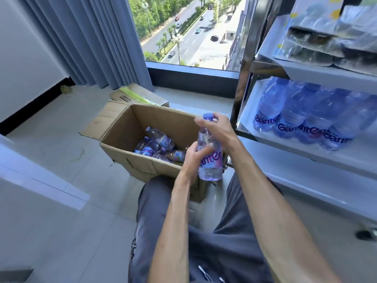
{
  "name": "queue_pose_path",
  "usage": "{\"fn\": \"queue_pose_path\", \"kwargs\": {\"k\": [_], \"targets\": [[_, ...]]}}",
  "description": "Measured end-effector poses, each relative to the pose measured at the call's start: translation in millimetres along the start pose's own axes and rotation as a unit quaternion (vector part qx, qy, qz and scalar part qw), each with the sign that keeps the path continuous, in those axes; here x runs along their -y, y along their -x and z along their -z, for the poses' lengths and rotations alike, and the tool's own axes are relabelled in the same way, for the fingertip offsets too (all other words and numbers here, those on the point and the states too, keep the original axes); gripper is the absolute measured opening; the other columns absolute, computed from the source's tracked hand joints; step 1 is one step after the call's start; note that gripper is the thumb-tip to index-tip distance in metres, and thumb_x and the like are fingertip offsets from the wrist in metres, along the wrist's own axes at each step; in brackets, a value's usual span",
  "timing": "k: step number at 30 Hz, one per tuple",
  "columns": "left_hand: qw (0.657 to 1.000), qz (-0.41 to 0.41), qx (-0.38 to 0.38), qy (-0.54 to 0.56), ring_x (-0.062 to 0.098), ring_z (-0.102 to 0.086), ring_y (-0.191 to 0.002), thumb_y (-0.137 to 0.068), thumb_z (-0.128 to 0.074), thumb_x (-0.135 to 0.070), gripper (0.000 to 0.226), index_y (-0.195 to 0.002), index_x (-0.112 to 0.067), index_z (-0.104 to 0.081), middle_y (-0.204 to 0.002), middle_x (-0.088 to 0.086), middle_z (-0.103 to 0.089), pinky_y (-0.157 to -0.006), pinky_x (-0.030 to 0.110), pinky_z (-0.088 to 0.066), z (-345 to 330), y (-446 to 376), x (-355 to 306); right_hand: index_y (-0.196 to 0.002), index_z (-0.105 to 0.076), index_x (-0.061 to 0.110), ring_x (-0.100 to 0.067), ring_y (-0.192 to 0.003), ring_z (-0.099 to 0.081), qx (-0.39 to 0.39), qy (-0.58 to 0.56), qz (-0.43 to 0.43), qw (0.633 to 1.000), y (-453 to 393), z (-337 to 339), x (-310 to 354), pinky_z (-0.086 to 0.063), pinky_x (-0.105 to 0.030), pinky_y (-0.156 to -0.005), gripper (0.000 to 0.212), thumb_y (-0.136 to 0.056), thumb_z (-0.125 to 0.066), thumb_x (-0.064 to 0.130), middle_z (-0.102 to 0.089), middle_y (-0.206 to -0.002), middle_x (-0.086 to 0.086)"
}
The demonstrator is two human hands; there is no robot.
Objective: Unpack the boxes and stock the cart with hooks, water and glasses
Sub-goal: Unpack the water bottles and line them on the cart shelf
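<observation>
I hold one water bottle [210, 160] upright over the near right corner of an open cardboard box [122, 127]. My left hand [193, 158] grips its labelled middle. My right hand [216, 127] grips its neck just under the purple cap. Several more bottles [157, 144] lie on their sides at the bottom of the box. To the right stands the cart [306, 152], whose middle shelf carries a row of several upright water bottles [295, 113]. Its top shelf holds plastic-wrapped packs [330, 37].
A second, closed cardboard box [140, 94] with a green strip on it lies behind the open one, by the window sill [191, 78]. Grey curtains [81, 37] hang at the left. My knees in grey shorts are below the box. A cart wheel [367, 234] shows at the right edge.
</observation>
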State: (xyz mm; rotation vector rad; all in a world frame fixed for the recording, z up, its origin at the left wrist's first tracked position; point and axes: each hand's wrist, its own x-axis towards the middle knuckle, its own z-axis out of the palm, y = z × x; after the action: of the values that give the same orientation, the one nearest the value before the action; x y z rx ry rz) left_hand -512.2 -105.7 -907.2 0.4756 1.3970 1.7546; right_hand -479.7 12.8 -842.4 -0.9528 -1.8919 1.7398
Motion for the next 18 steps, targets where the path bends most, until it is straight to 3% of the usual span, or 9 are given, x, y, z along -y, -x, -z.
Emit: {"fn": "queue_pose_path", "kwargs": {"k": [3, 5, 8, 12, 14, 16, 18], "targets": [[0.997, 0.026, 0.046, 0.059, 0.037, -0.062, -0.101, -0.083, -0.068, -0.04, 0.059, -0.121, 0.005, -0.058, -0.113, 0.024, -0.065, -0.096, 0.057, -0.047, -22.2, 21.6, 12.5, -0.086, -0.07, 0.01, -0.012, -0.059, -0.064, -0.054, -0.073, 0.001, 0.996, 27.7, 26.1, -7.5, -0.052, -0.024, -0.059, 0.02, -0.078, -0.076, 0.026, -0.068, -0.069, -0.004], [0.984, 0.083, 0.049, 0.15, 0.04, -0.059, -0.108, -0.093, -0.051, -0.054, 0.061, -0.121, -0.001, -0.063, -0.12, 0.027, -0.061, -0.104, 0.057, -0.041, -32.2, 37.0, 23.1, -0.081, -0.071, 0.013, -0.019, -0.067, -0.062, -0.012, -0.213, -0.023, 0.977, 46.5, 47.2, -7.4, -0.052, -0.036, -0.071, 0.007, -0.079, -0.074, 0.019, -0.066, -0.073, -0.009], [0.976, 0.135, 0.108, 0.135, 0.038, -0.063, -0.098, -0.095, -0.042, -0.058, 0.066, -0.126, -0.003, -0.064, -0.117, 0.024, -0.064, -0.094, 0.05, -0.047, -45.3, 50.9, 39.4, -0.077, -0.067, 0.014, -0.022, -0.071, -0.064, 0.037, -0.358, -0.005, 0.933, 71.4, 79.8, -15.2, -0.053, -0.035, -0.074, 0.007, -0.079, -0.072, 0.018, -0.067, -0.075, -0.009], [0.967, 0.167, 0.158, 0.109, 0.032, -0.065, -0.092, -0.085, -0.062, -0.061, 0.068, -0.127, -0.007, -0.064, -0.113, 0.02, -0.066, -0.081, 0.044, -0.053, -63.9, 60.2, 36.4, -0.079, -0.066, 0.012, -0.023, -0.078, -0.065, 0.006, -0.445, 0.051, 0.894, 101.3, 107.5, -33.9, -0.053, -0.032, -0.075, 0.019, -0.073, -0.076, 0.027, -0.068, -0.08, -0.009], [0.982, 0.132, 0.12, 0.06, 0.03, -0.066, -0.09, -0.073, -0.073, -0.062, 0.071, -0.117, -0.006, -0.068, -0.108, 0.018, -0.068, -0.081, 0.041, -0.05, -76.8, 63.7, 35.5, -0.083, -0.063, 0.011, -0.026, -0.082, -0.064, -0.052, -0.428, 0.054, 0.901, 111.6, 117.1, -41.7, -0.053, -0.034, -0.078, 0.029, -0.077, -0.074, 0.037, -0.067, -0.086, -0.013], [0.998, 0.049, 0.034, -0.006, 0.023, -0.065, -0.076, -0.059, -0.082, -0.058, 0.064, -0.098, -0.009, -0.066, -0.09, 0.013, -0.068, -0.071, 0.036, -0.049, -93.7, 66.6, 36.2, -0.088, -0.064, 0.012, -0.024, -0.082, -0.063, -0.126, -0.347, 0.044, 0.928, 116.2, 123.2, -43.6, -0.053, -0.034, -0.076, 0.034, -0.08, -0.072, 0.044, -0.067, -0.089, -0.012], [0.996, -0.037, -0.029, -0.082, 0.018, -0.062, -0.069, -0.055, -0.084, -0.05, 0.057, -0.092, -0.014, -0.061, -0.084, 0.013, -0.066, -0.067, 0.034, -0.051, -109.3, 69.4, 40.7, -0.092, -0.065, 0.012, -0.021, -0.073, -0.063, -0.19, -0.279, 0.035, 0.941, 119.7, 125.1, -40.2, -0.055, -0.032, -0.07, 0.029, -0.078, -0.078, 0.034, -0.067, -0.082, -0.005]]}}
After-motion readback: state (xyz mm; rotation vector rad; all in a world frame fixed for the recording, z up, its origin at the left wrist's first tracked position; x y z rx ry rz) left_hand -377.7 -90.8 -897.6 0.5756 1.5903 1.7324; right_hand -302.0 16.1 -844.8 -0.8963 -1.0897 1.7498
